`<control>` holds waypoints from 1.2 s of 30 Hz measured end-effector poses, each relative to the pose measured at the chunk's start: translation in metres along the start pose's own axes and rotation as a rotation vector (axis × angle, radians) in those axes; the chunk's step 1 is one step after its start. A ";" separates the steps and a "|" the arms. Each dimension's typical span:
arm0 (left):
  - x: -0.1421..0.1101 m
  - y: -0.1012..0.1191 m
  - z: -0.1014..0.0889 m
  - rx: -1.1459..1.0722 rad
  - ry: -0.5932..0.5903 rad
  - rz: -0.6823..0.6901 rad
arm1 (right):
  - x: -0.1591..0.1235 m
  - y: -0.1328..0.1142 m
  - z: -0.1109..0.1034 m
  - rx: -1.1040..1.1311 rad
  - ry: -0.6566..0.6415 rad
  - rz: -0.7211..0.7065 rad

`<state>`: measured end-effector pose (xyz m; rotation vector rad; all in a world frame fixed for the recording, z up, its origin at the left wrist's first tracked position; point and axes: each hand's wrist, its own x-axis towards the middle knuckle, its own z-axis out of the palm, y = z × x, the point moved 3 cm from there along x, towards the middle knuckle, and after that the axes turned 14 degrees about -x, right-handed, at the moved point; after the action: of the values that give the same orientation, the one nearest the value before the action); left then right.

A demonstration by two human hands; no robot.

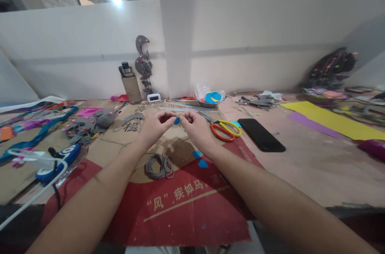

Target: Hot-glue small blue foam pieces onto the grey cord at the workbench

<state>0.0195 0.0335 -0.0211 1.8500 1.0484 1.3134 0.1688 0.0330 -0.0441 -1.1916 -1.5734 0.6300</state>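
Note:
My left hand (157,125) and my right hand (197,126) meet above the table's middle, both pinched on a small blue piece (177,120) held between their fingertips. Two more small blue pieces (199,158) lie on the red printed cardboard (180,206) just below my right wrist. A coil of grey cord (159,166) rests on the cardboard under my left forearm. Red-and-yellow scissors (224,130) lie right of my right hand.
A black phone (261,135) lies right of the scissors. Yellow and purple sheets (331,119) spread at the right. A bottle (131,83), a metal bowl (210,99) and rulers stand at the back. Grey cut-outs (87,125) and a blue tool with a white cable (57,160) lie left.

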 end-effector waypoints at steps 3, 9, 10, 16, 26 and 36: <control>-0.002 0.004 0.001 0.100 0.010 0.054 | -0.001 -0.002 -0.001 -0.027 0.011 -0.027; -0.003 0.008 0.001 0.160 0.008 0.089 | -0.003 -0.006 -0.003 -0.106 0.021 -0.073; -0.004 0.009 0.001 0.169 0.007 0.093 | -0.004 -0.006 -0.003 -0.113 0.020 -0.082; -0.003 0.011 0.001 0.154 0.002 0.047 | -0.005 -0.006 -0.002 -0.163 0.020 -0.117; 0.004 -0.014 -0.001 -0.359 -0.099 -0.274 | -0.003 -0.001 0.000 -0.145 -0.007 -0.105; 0.002 0.003 -0.003 0.332 -0.208 0.156 | -0.002 0.001 0.002 -0.380 0.016 -0.267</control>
<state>0.0177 0.0341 -0.0168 2.3003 1.0773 1.0481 0.1675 0.0316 -0.0467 -1.2229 -1.8519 0.1490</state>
